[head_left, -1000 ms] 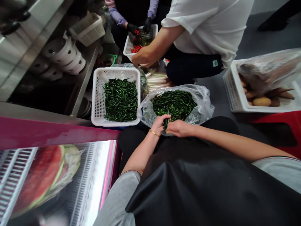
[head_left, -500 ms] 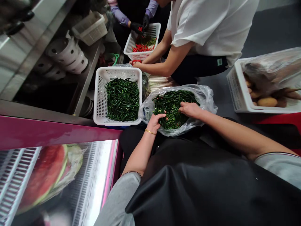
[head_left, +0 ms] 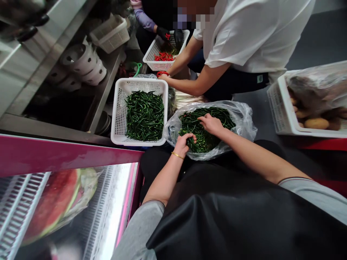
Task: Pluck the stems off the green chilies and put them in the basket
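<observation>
A clear plastic bag (head_left: 245, 121) full of long green chillies (head_left: 225, 113) lies open in front of my lap. My left hand (head_left: 183, 144), with a gold bracelet at the wrist, is closed around a small bunch of green chillies at the bag's left side. Above the middle of the pile, my right hand (head_left: 211, 124) has its thumb and fingers pinched together; what is between them is too small to make out. Just left of the bag stands a white plastic basket (head_left: 116, 112) with a heap of green chillies (head_left: 145, 115) in it.
Beyond, a person in a white shirt (head_left: 249, 36) leans in beside white stalks (head_left: 187, 99). Gloved hands (head_left: 163, 33) work over a basket of red chillies (head_left: 164, 56). A potato crate (head_left: 282, 108) stands right. A metal shelf (head_left: 108, 79) and a glass-topped case with watermelon (head_left: 56, 195) flank the left.
My right hand has moved left across the chillies, closer to my left hand. The left hand still grips its bunch. The whole view has shifted slightly.
</observation>
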Tool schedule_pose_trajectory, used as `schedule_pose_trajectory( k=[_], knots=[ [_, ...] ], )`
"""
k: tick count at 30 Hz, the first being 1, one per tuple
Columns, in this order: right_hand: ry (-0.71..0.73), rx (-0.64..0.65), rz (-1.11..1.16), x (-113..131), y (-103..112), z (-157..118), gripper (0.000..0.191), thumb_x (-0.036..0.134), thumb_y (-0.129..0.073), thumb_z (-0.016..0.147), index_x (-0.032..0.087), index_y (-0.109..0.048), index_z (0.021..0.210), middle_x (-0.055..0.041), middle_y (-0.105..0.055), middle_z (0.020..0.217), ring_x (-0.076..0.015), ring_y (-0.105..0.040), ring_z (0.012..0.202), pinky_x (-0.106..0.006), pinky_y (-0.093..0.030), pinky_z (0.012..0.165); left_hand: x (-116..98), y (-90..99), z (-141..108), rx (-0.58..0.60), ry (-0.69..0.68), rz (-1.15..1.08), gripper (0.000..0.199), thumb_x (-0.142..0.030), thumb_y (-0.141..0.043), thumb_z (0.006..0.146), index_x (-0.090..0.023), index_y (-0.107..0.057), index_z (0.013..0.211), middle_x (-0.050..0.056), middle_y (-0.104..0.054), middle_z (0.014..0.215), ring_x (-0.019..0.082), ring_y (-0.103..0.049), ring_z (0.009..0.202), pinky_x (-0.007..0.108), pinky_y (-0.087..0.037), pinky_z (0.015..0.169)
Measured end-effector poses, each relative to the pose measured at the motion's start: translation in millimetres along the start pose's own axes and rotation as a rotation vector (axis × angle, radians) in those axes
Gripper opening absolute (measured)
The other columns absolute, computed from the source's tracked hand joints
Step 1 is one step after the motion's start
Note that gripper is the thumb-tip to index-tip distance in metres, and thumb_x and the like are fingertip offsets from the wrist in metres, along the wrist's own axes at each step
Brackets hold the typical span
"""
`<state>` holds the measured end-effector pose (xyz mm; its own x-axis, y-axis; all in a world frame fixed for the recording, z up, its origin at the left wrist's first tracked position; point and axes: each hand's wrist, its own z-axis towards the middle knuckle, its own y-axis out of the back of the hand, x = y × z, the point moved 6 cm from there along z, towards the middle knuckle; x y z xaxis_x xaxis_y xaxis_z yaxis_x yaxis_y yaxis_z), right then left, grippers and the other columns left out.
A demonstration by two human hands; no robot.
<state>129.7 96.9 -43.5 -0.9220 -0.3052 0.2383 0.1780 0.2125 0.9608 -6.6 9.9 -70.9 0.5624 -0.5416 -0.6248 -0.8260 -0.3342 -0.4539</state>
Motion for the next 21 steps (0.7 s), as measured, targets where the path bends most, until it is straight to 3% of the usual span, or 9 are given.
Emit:
schedule_pose_trajectory(
  k=[3, 6, 9, 13, 16, 19, 21],
  knots=[
    [0.056, 0.082, -0.189, 0.9, -0.4, 23.0, 0.036, 0.031, -0.040, 0.093, 0.020, -0.062, 0.119, -0.0148, -0.057, 0.114, -0.0233, -0.062, 0.087, -0.028, -0.040, 0.065, -3.6, 4.5, 2.1, 0.006, 0.021, -0.019, 0.019, -0.012, -0.068, 0.055, -0.010, -0.062, 0.073, 0.001, -0.061, 0.056, 0.011, -0.057, 0.049, 0.026, -0.046, 0.052],
    [0.137, 0.074, -0.235, 5.5, 12.7, 24.8, 0.033, 0.032, -0.041, 0.093, 0.018, -0.066, 0.108, -0.0146, -0.056, 0.111, -0.0239, -0.060, 0.090, -0.028, -0.038, 0.064, -10.0, 4.0, 5.5, 0.008, 0.012, -0.077, 0.026, -0.010, -0.067, 0.056, -0.009, -0.065, 0.081, 0.000, -0.061, 0.057, 0.011, -0.057, 0.050, 0.025, -0.047, 0.054],
    [0.239, 0.053, -0.216, 13.5, 22.7, 0.7, 0.033, 0.034, -0.039, 0.094, 0.016, -0.066, 0.102, -0.0139, -0.058, 0.108, -0.0219, -0.059, 0.088, -0.027, -0.036, 0.062, -11.3, 1.8, 13.2, -0.005, 0.010, -0.151, 0.023, -0.010, -0.067, 0.058, -0.008, -0.065, 0.081, 0.002, -0.062, 0.058, 0.009, -0.058, 0.052, 0.023, -0.046, 0.055],
    [0.323, 0.105, -0.135, 24.0, 13.0, -39.1, 0.034, 0.031, -0.034, 0.096, 0.013, -0.062, 0.099, -0.0142, -0.062, 0.096, -0.0202, -0.059, 0.081, -0.027, -0.034, 0.061, -0.5, -8.4, 22.4, 0.041, 0.090, -0.166, 0.013, -0.012, -0.068, 0.060, -0.010, -0.061, 0.071, 0.002, -0.060, 0.055, 0.009, -0.055, 0.049, 0.023, -0.046, 0.054],
    [0.242, 0.125, 0.067, 21.9, 5.5, -46.6, 0.024, 0.028, -0.040, 0.092, 0.014, -0.059, 0.093, -0.0115, -0.064, 0.092, -0.0184, -0.060, 0.077, -0.026, -0.037, 0.062, -1.9, -12.9, 21.6, 0.047, 0.008, -0.103, 0.018, -0.014, -0.071, 0.057, -0.012, -0.059, 0.070, -0.001, -0.058, 0.053, 0.009, -0.054, 0.048, 0.024, -0.045, 0.055],
    [0.071, 0.236, 0.454, 16.8, -0.6, -43.2, 0.012, 0.026, -0.045, 0.086, 0.018, -0.052, 0.081, -0.0019, -0.061, 0.072, -0.0144, -0.059, 0.062, -0.024, -0.041, 0.056, -17.6, -16.4, 12.7, 0.070, -0.221, -0.008, 0.031, -0.015, -0.075, 0.052, -0.015, -0.062, 0.080, -0.004, -0.060, 0.056, 0.009, -0.055, 0.050, 0.025, -0.044, 0.056],
    [-0.033, 0.331, 0.721, 19.9, -4.5, -44.9, 0.011, 0.029, -0.046, 0.084, 0.021, -0.045, 0.076, 0.0038, -0.053, 0.058, -0.0125, -0.054, 0.049, -0.024, -0.041, 0.048, -24.8, -18.9, 4.9, 0.103, -0.299, 0.046, 0.035, -0.018, -0.077, 0.052, -0.016, -0.064, 0.084, -0.003, -0.063, 0.063, 0.009, -0.055, 0.052, 0.025, -0.044, 0.058]
  ],
)
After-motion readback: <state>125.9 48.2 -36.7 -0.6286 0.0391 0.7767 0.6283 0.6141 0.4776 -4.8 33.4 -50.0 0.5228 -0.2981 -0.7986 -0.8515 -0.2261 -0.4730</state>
